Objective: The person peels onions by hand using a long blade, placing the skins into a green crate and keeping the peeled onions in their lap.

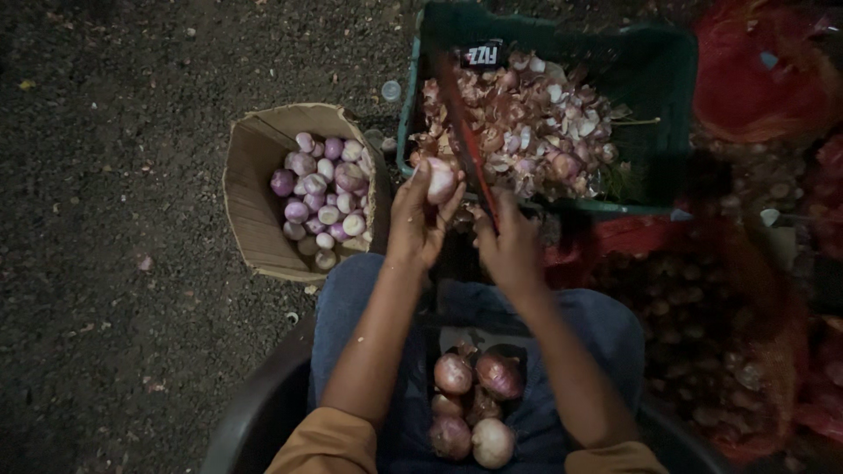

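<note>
My left hand (420, 221) grips a pale, partly peeled onion (442, 180) by its sides. Beside it, my right hand (507, 241) holds the lower end of a long blade with a red edge (461, 123) that slants up over the green crate. The onion sits just left of the blade. Several unpeeled reddish onions (472, 405) lie in my lap on blue cloth.
A cardboard box (250, 189) of peeled purple-white onions stands on the dark ground at left. A green plastic crate (654, 70) ahead holds onion skins and trimmings. Red mesh sacks (755, 79) of onions lie at right. I sit in a dark chair (255, 412).
</note>
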